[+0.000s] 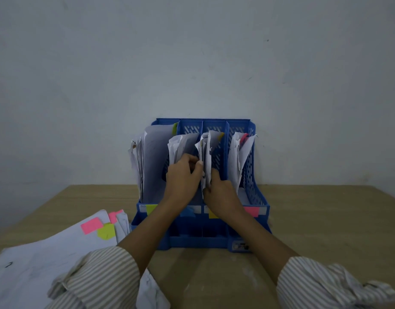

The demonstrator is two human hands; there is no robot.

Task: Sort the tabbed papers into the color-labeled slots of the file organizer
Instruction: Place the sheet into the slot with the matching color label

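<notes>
Your left hand point(183, 172) and right hand point(216, 189) both work at the organizer point(257, 197), which stands on the table point(325, 219) against the wall. The left hand's fingers curl around the front edge of the papers in the blue slot point(181, 146). The right hand pinches the sheaf in the yellow slot point(206, 152), with the thumb on its left face; its fingertips are hidden behind the paper.

The sheaf stands nearly upright, long axis vertical, tilted slightly left, directly between your two hands. The right hand is nearer its lower edge. The next move likely calls for a straight push down and back along the divider, so keep the sheaf parallel to the slot walls.

The unsorted stack point(58, 241) lies flat on the table to your left, nearer the left hand, its pink tab point(91, 225) and a green tab point(106, 231) showing on top.
</notes>
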